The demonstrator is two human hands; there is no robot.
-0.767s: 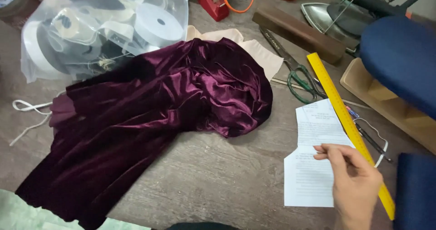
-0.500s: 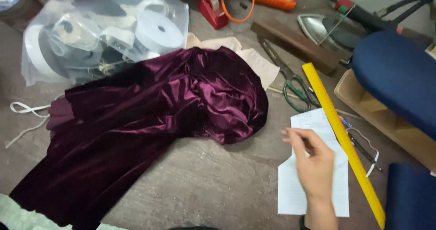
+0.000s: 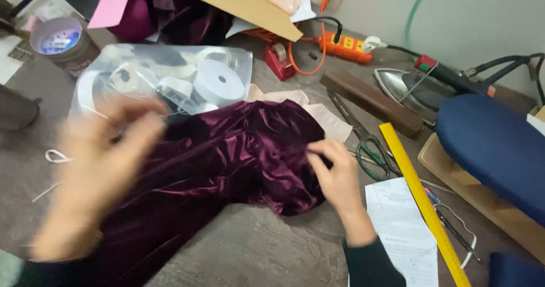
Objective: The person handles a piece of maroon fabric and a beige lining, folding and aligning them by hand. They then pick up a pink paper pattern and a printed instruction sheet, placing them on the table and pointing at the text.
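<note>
A crumpled piece of dark purple velvet cloth (image 3: 227, 162) lies across the grey table (image 3: 255, 247). My right hand (image 3: 338, 176) rests on its right edge with the fingers curled onto the fabric; a firm grip cannot be made out. Blurred by motion, my left hand (image 3: 99, 168) hovers over the cloth's left part with fingers spread and nothing in it. A white printed sheet (image 3: 403, 230) lies just right of my right wrist.
A clear bag of white tape rolls (image 3: 170, 85) sits behind the cloth. To the right lie green-handled scissors (image 3: 369, 145), a yellow ruler (image 3: 423, 202), a dark wooden block (image 3: 372, 102), an iron (image 3: 414, 88) and a blue padded board (image 3: 494, 151). A red tape dispenser (image 3: 278, 60) and an orange power strip (image 3: 346, 46) stand at the back.
My right hand has left the white sheet and moved left onto the velvet's edge. My left hand has come into view over the cloth. The camera has tilted up.
</note>
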